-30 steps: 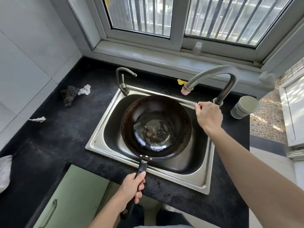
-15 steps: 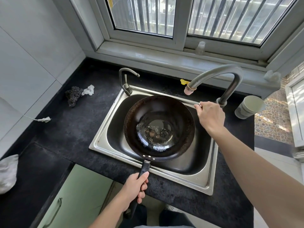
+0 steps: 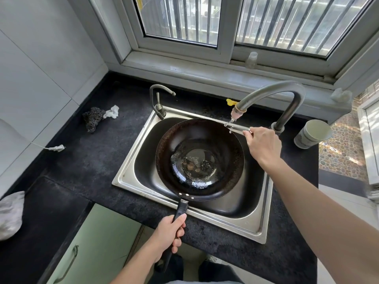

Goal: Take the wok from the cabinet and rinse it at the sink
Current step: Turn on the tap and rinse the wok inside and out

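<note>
A dark round wok (image 3: 200,158) sits over the steel sink (image 3: 131,171), with a little water and brownish residue in its bottom. My left hand (image 3: 169,234) grips the wok's black handle at the counter's front edge. My right hand (image 3: 261,145) is closed on the thin metal lever of the tall curved faucet (image 3: 270,95) at the sink's back right. Water is starting to drip from the faucet's pinkish nozzle (image 3: 238,112) onto the wok's far rim.
A smaller tap (image 3: 159,99) stands at the sink's back left. On the black counter lie a dark scouring pad (image 3: 92,119), a white scrap, a plug and cord (image 3: 55,148) and a cloth (image 3: 10,214). A paper cup (image 3: 311,134) stands at the right. Green cabinet door (image 3: 94,249) below.
The right hand has stayed on the faucet lever, and drops of water now come from the nozzle where none showed before. The wok and left hand have barely moved.
</note>
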The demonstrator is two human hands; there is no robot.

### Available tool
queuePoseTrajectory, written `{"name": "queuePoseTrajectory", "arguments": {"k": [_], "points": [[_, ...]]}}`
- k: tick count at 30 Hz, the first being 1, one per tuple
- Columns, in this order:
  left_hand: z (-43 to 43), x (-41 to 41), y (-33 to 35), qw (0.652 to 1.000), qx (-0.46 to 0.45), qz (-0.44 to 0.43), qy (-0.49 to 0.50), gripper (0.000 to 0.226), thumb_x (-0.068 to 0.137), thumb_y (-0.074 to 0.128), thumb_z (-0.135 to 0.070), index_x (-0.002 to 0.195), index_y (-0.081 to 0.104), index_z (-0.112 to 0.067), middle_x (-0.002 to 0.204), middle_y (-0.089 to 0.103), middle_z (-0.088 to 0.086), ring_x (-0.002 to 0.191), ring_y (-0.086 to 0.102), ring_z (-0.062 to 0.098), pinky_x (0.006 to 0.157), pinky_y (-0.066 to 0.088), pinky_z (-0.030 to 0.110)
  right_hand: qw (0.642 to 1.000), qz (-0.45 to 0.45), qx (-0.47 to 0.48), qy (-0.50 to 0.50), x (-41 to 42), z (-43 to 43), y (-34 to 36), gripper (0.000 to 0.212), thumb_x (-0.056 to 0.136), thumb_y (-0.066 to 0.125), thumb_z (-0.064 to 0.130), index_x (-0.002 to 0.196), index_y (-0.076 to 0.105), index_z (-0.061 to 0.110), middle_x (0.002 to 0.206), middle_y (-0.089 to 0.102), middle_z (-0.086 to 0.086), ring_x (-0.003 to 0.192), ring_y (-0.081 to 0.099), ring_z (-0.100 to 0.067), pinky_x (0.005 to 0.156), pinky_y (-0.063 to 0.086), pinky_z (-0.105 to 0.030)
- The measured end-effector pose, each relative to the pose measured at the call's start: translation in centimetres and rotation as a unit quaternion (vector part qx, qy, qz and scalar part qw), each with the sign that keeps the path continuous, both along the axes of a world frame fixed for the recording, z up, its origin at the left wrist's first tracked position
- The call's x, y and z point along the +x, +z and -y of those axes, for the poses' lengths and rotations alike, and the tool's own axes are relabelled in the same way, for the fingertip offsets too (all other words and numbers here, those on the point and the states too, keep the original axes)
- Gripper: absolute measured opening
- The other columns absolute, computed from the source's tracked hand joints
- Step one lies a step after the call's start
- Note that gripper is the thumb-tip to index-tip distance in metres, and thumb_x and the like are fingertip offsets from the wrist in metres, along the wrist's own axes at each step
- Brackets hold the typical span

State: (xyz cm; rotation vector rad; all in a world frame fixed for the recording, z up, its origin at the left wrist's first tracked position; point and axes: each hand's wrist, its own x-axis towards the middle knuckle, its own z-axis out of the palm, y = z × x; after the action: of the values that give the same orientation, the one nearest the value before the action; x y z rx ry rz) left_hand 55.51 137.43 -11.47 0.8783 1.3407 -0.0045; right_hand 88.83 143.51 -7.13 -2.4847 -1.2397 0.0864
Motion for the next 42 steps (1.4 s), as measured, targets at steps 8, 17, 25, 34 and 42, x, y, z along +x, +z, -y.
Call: {"name": "queuePoseTrajectory", "arguments": {"k": [8,17,25,34,42], "points": [[0.0,-0.1,-0.1,1.0,-0.002,-0.001,-0.003,0.031,0.098,0.053,-0.039,0.086,0.051,-0.01,0.054,0.044,-0.006,0.042,0.038,0.011,0.039,0.034,0.023,1.0,0.0,0.002,0.007,0.0,-0.1,-0.3,0.034,0.101,0.056,0.035,0.095,0.076,0.009,0.083,0.072,-0.012,0.076,0.068,-0.034,0.062,0.041,-0.033],[-0.1,0.0,0.0,1.0,-0.003,0.001,0.0,0.031,0.098,0.053,-0.039,0.085,0.051,-0.011,0.056,0.044,-0.005,0.042,0.037,0.011,0.039,0.034,0.023,1.0,-0.015,-0.001,0.015,-0.1,0.3,-0.3,0.029,0.101,0.055,0.034,0.097,0.071,0.01,0.087,0.071,-0.014,0.082,0.068,-0.038,0.064,0.039,-0.034],[-0.1,-0.5,-0.4,0.999,0.025,0.01,-0.017,0.032,0.098,0.053,-0.037,0.084,0.051,-0.009,0.061,0.049,0.001,0.041,0.042,0.014,0.04,0.038,0.026,0.998,-0.056,0.029,-0.012,-1.9,4.0,0.0,0.035,0.1,0.058,0.032,0.129,0.066,0.015,0.103,0.073,-0.01,0.091,0.068,-0.031,0.073,0.05,-0.037],[0.0,-1.3,-0.5,0.997,0.062,0.016,-0.048,0.032,0.1,0.05,-0.033,0.084,0.053,-0.005,0.053,0.047,0.0,0.036,0.041,0.017,0.041,0.039,0.029,0.995,-0.097,-0.033,-0.013,-11.9,14.4,-5.3,0.039,0.095,0.065,0.029,0.13,0.066,0.012,0.12,0.068,-0.004,0.111,0.061,-0.02,0.096,0.054,-0.037],[0.2,-2.4,-0.4,0.997,0.052,0.024,-0.055,0.02,0.097,0.05,-0.014,0.078,0.047,-0.009,0.063,0.049,0.006,0.041,0.041,0.016,0.042,0.038,0.029,0.995,-0.086,-0.058,-0.011,-19.4,18.7,-9.6,0.051,0.089,0.073,0.025,0.135,0.06,0.007,0.133,0.061,-0.009,0.126,0.057,-0.028,0.109,0.046,-0.041]]}}
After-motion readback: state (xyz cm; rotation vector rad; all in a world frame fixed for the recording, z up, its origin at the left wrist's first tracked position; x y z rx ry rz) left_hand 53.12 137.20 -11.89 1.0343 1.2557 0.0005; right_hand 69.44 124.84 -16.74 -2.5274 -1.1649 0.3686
